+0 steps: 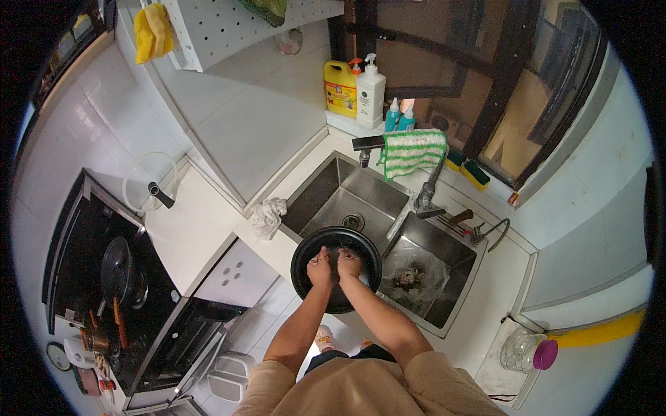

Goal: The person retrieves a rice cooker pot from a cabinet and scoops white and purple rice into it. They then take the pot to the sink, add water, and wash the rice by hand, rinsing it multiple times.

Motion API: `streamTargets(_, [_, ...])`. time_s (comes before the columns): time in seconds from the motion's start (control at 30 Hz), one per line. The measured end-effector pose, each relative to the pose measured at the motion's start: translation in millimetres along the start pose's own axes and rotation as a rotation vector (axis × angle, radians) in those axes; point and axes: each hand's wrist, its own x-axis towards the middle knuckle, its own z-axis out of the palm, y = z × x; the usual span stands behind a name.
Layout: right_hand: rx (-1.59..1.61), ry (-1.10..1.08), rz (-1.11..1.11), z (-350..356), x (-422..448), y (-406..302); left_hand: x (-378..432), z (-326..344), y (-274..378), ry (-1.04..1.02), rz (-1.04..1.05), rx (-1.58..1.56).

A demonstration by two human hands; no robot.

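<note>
A round black basin (302,270) rests at the near edge of the steel double sink, overlapping the left bowl. Both my hands are inside it, side by side. My left hand (319,266) has its fingers curled near the basin's middle, and my right hand (348,262) is curled just beside it, the two slightly apart. Whether either hand holds something cannot be made out. Behind the basin lies the left sink bowl (328,200) with its drain strainer (353,222). In the right sink bowl (458,265), a clear plastic bag (434,283) holds food scraps.
A black faucet (427,190) with a green-and-white striped cloth (416,151) stands behind the sink. A crumpled white rag (268,217) lies left of it. Bottles, including a white pump bottle (370,96), line the sill. A hob with a lidded pan (117,270) is at left; a jar (520,352) stands right.
</note>
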Motion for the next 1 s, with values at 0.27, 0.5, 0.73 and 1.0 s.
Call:
streamTargets(0.27, [-0.100, 0.149, -0.090, 3, -10, -3, -26, 2, 19, 0.089, 0.046, 0.275])
streamTargets(0.5, [-0.066, 0.219, -0.109, 5, -14, 6, -27, 8, 24, -0.001, 0.231, 0.411])
streamTargets(0.73, [-0.068, 0.182, -0.053, -7, -28, -12, -28, 4, 32, -0.010, 0.097, 0.307])
streamTargets(1.0, [0.045, 0.231, -0.080, 3, -36, -20, -26, 7, 24, -0.041, 0.159, 0.246])
